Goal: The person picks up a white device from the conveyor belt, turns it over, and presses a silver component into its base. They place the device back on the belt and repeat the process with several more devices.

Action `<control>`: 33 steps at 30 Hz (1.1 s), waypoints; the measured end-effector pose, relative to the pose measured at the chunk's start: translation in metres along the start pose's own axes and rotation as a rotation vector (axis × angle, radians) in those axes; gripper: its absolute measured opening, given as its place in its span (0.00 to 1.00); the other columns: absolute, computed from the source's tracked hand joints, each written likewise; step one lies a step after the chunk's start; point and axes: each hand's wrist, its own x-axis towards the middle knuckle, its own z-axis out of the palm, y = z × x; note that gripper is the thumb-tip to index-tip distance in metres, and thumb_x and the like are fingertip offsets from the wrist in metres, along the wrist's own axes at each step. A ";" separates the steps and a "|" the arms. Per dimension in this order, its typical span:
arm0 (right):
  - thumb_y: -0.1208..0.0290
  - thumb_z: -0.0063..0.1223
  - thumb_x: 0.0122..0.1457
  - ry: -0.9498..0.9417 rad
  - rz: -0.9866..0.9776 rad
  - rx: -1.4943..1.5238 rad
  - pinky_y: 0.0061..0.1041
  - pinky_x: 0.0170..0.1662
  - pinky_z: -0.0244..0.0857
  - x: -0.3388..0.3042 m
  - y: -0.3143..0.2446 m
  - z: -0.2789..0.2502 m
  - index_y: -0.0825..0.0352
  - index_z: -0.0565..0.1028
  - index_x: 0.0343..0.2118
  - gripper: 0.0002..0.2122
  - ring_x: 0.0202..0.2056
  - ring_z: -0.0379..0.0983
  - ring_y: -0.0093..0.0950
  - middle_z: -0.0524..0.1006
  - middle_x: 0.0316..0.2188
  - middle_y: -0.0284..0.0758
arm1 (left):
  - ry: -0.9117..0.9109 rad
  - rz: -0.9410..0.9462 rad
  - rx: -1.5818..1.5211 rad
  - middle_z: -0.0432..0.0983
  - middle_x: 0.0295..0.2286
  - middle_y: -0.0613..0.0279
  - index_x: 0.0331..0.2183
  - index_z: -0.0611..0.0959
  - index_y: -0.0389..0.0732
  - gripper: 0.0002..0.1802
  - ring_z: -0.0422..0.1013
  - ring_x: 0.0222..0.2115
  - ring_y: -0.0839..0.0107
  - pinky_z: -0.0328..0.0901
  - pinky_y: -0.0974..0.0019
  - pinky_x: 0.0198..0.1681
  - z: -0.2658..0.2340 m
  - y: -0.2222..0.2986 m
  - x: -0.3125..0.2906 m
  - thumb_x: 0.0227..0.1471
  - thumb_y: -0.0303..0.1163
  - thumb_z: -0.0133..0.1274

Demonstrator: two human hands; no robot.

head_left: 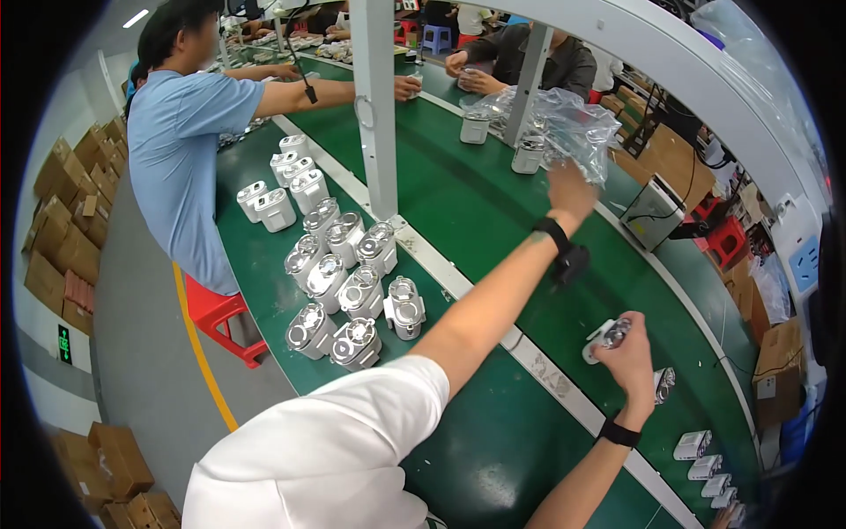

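Observation:
My left hand (573, 192) reaches across the green belt (458, 198) to the edge of a clear plastic bag (573, 123); its fingers are blurred, so their grip is unclear. Just beside it stands a white device housing (527, 159) with a shiny top. My right hand (627, 357) is closed around another white housing (599, 344) with round, shiny parts on its face, held over the belt. Right behind that wrist lies one more housing (664, 385), partly covered by the hand. Several similar housings (359, 291) stand grouped on the green table at the left.
A metal post (374, 115) rises beside the belt. A person in a blue shirt (185, 150) sits at the left, reaching over the belt; another in dark clothes (511, 62) works opposite. Several housings (693, 445) line the lower right. A grey box (654, 212) stands at the far side.

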 end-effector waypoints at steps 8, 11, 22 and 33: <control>0.78 0.69 0.35 -0.102 0.032 -0.027 0.30 0.40 0.69 0.003 0.018 0.004 0.68 0.63 0.46 0.32 0.32 0.72 0.31 0.73 0.31 0.38 | -0.083 0.039 -0.099 0.69 0.48 0.45 0.51 0.74 0.40 0.29 0.66 0.50 0.45 0.66 0.48 0.49 0.095 -0.077 0.026 0.44 0.31 0.58; 0.78 0.69 0.34 -0.088 -0.007 0.013 0.29 0.40 0.70 0.008 0.027 0.007 0.67 0.63 0.46 0.33 0.31 0.72 0.29 0.73 0.30 0.36 | -0.093 -0.023 -0.132 0.69 0.47 0.45 0.51 0.75 0.44 0.31 0.68 0.48 0.46 0.68 0.49 0.48 0.096 -0.082 0.029 0.41 0.31 0.60; 0.80 0.68 0.36 -0.121 -0.086 -0.040 0.29 0.53 0.66 0.008 0.039 -0.009 0.67 0.56 0.64 0.47 0.49 0.70 0.34 0.70 0.49 0.46 | -0.161 -0.230 -0.543 0.75 0.37 0.46 0.36 0.85 0.39 0.27 0.73 0.40 0.52 0.68 0.57 0.46 0.021 0.003 -0.043 0.27 0.39 0.68; 0.63 0.57 0.63 0.568 -0.149 0.708 0.29 0.56 0.63 0.025 -0.005 -0.018 0.70 0.55 0.65 0.33 0.53 0.68 0.32 0.65 0.57 0.46 | -0.213 0.788 -0.686 0.71 0.34 0.56 0.42 0.84 0.47 0.28 0.69 0.39 0.54 0.65 0.56 0.45 -0.042 0.094 -0.127 0.31 0.25 0.64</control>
